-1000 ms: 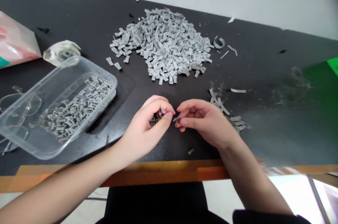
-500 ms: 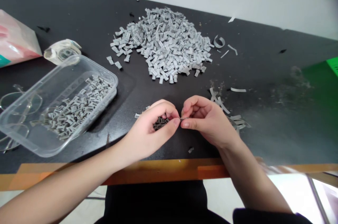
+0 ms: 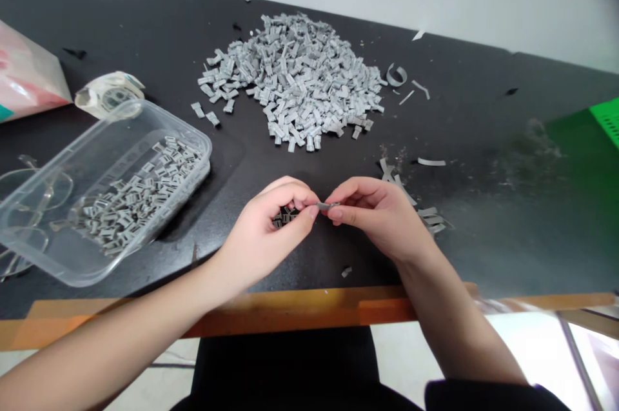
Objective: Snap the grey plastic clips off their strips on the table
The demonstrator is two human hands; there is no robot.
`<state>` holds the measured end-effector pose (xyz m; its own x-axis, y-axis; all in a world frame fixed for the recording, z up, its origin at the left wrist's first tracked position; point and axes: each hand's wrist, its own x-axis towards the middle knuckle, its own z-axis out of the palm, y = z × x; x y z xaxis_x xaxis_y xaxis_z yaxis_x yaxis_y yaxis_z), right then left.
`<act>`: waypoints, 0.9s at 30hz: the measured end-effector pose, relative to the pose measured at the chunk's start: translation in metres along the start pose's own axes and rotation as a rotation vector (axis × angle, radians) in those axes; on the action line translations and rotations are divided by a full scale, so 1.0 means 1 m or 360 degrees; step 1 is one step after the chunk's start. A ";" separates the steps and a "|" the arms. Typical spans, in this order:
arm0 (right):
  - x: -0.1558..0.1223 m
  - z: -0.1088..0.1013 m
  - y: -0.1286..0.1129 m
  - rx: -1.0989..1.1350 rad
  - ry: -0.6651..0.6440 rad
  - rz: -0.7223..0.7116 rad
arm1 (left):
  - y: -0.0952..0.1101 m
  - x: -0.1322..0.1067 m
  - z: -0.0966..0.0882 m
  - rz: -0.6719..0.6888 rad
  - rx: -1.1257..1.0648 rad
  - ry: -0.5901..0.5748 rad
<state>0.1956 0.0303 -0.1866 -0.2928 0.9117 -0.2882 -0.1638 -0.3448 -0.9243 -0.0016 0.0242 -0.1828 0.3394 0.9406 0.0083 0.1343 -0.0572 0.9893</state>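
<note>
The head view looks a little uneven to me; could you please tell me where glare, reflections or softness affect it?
Head view, left: pale sheen on the black table near the plastic container; head view, right: green reflection beside the green object; head view, centre: the small grey piece between left hand and right hand is too soft for detail.

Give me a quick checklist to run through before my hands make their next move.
1. Left hand has a grip: ok, thumb and finger pinch the grey part.
2. Right hand has a grip: ok, pinching the same part's other end.
3. Grey part is one piece, not two: cannot tell, fingers cover both ends.
4. Big heap apart from the hands: ok, it lies beyond them.
5. Clear tub upright and open: ok, with pieces inside.
6. No stray piece by the front edge: not ok, a loose piece lies there.
</note>
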 end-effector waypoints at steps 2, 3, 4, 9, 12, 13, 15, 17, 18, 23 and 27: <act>-0.001 0.001 -0.001 -0.0030 0.0054 0.0006 | 0.000 0.000 0.001 -0.0008 -0.0006 0.0024; -0.001 0.001 -0.002 -0.0043 0.0074 0.0008 | -0.001 -0.001 0.001 -0.0011 -0.0004 0.0036; -0.001 0.001 -0.002 -0.0059 0.0088 0.0006 | -0.001 -0.001 0.001 -0.0014 0.0000 0.0046; 0.000 0.002 -0.003 -0.0119 0.0142 -0.0028 | -0.003 -0.001 0.001 -0.0019 0.0017 0.0060; 0.001 0.002 -0.001 -0.0147 0.0167 -0.0042 | -0.003 -0.001 0.001 -0.0014 0.0022 0.0054; 0.000 0.002 -0.001 -0.0162 0.0173 -0.0043 | -0.003 -0.001 0.002 -0.0013 0.0027 0.0052; 0.000 0.003 0.000 -0.0202 0.0180 -0.0044 | -0.003 -0.002 0.002 -0.0024 0.0041 0.0056; -0.001 0.004 0.000 -0.0256 0.0179 -0.0049 | -0.004 -0.001 0.002 -0.0050 0.0043 0.0059; -0.001 0.004 0.001 -0.0289 0.0183 -0.0055 | -0.005 -0.001 0.002 -0.0066 0.0038 0.0058; -0.002 0.006 0.002 -0.0377 0.0190 -0.0071 | -0.006 0.000 0.001 -0.0054 0.0057 0.0067; -0.002 0.006 0.001 -0.0354 0.0176 -0.0024 | -0.005 0.000 0.001 0.0017 0.0134 0.0074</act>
<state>0.1907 0.0269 -0.1860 -0.1849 0.9395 -0.2884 0.0478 -0.2845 -0.9575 -0.0016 0.0242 -0.1874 0.2978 0.9542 0.0273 0.2094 -0.0932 0.9734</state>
